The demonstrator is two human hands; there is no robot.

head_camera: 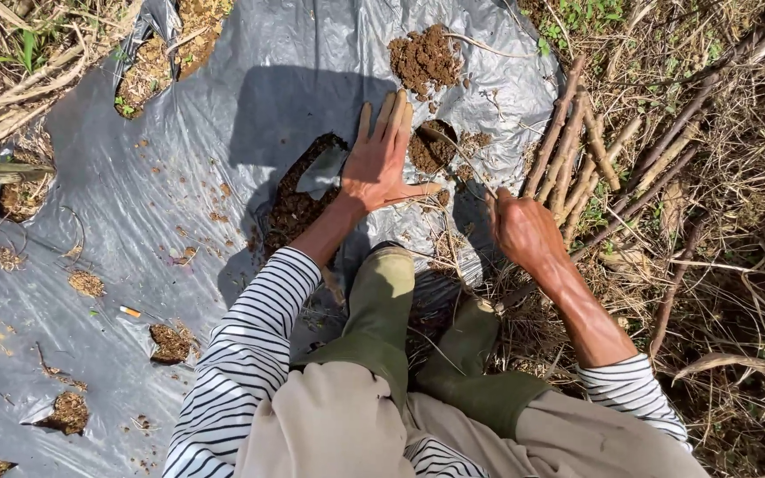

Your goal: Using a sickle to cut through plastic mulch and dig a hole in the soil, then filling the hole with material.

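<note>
Green rubber boots [453, 354] and beige trousers sit nearest the lens, with striped sleeves reaching out over the grey plastic mulch sheet [179, 177]. The left hand [382, 164] is pressed flat on the sheet, fingers spread apart and holding nothing, just beside a small soil-filled planting hole [431, 146]. The right hand [524, 232] is closed around a thin brown stick [462, 159], whose tip is aimed into that hole. A bundle of cut brown stems [577, 150] lies on dry grass to the right (within easy reach). Judged from this, the sheet is best kept taut under the palm while the stick is worked steeply, so the plastic is not torn wider.
</note>
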